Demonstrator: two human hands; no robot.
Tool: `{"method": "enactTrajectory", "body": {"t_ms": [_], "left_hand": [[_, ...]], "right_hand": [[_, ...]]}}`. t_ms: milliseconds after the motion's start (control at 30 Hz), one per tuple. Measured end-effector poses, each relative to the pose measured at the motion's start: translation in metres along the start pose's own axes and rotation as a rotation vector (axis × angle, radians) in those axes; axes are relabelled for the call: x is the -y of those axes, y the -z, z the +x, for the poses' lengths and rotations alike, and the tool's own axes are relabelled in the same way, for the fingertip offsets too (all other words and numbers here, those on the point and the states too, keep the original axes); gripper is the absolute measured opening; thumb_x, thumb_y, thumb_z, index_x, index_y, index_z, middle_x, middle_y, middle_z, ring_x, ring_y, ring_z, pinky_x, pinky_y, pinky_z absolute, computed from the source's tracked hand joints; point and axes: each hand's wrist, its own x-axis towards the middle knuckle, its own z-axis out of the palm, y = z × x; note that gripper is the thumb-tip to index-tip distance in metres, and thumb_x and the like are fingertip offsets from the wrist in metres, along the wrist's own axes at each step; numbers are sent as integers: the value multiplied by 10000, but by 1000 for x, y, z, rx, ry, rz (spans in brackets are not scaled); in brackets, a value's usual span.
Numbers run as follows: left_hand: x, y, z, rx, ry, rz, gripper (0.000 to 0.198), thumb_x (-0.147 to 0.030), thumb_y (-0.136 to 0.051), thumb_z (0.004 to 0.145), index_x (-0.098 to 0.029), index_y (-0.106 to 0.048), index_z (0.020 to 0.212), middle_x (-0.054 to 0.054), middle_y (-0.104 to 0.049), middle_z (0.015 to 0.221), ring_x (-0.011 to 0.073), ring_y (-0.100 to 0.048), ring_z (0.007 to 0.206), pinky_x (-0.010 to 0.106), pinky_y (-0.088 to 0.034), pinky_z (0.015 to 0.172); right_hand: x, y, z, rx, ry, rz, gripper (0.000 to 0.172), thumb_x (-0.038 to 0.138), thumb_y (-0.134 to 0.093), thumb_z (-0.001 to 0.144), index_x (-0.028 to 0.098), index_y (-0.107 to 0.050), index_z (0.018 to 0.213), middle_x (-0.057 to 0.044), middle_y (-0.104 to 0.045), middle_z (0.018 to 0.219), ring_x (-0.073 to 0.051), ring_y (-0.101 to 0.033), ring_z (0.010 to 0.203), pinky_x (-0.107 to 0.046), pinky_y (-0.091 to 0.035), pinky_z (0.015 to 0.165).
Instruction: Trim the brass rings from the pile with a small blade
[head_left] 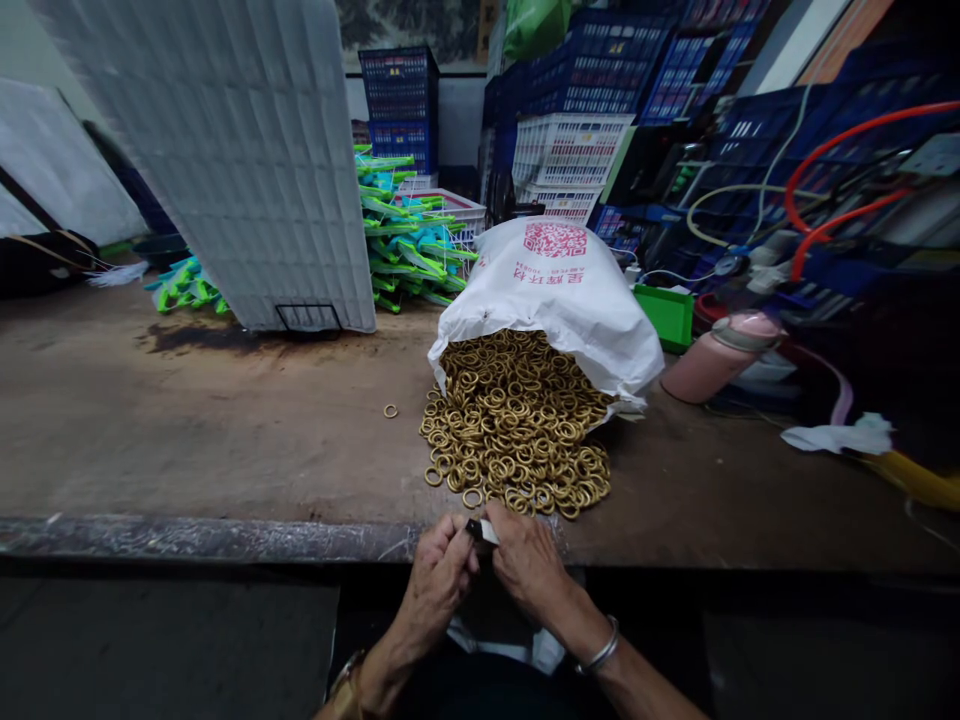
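Observation:
My left hand [441, 572] and my right hand [527, 560] meet at the near edge of the workbench [187, 430], fingers pinched together on a small black and white part [481, 530] held between them. Just beyond my hands lies a heap of brass rings [517, 425], spilling from the mouth of a white sack [559, 290] with red print. One single brass ring [390, 410] lies apart to the left of the heap. What exactly the small part is I cannot make out.
A tall white grid panel [247, 150] stands on the bench at the back left, with green and blue plastic pieces [409, 240] stacked behind it. Blue and white crates [570, 110] fill the back. A pink bottle [712, 360], green tray [666, 315] and hoses [840, 170] crowd the right.

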Motion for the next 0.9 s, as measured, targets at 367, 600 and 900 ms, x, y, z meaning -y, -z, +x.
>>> {"method": "enactTrajectory", "body": {"t_ms": [367, 600, 900], "left_hand": [[4, 0, -7, 63, 54, -335, 274, -391, -548, 760, -127, -506, 697, 45, -576, 711, 53, -444, 446, 136, -297, 314], [-2, 10, -5, 78, 126, -493, 158, -273, -553, 757, -153, -515, 853, 37, -587, 705, 105, -530, 533, 156, -372, 356], [-2, 14, 2, -2, 185, -562, 214, -280, -628, 697, -127, -498, 622, 21, -547, 669, 98, -528, 563, 161, -357, 392]], "right_hand": [[-1, 7, 35, -184, -77, -154, 209, 88, -435, 711, 181, -493, 889, -15, -614, 701, -144, -557, 634, -258, -222, 549], [5, 0, 55, -172, -129, -245, 93, 180, -426, 795, 202, -485, 863, -24, -627, 696, -159, -582, 627, -258, -219, 535], [3, -2, 60, -165, -113, -255, 118, 158, -433, 783, 190, -522, 853, -40, -632, 689, -164, -598, 645, -255, -238, 527]]}}
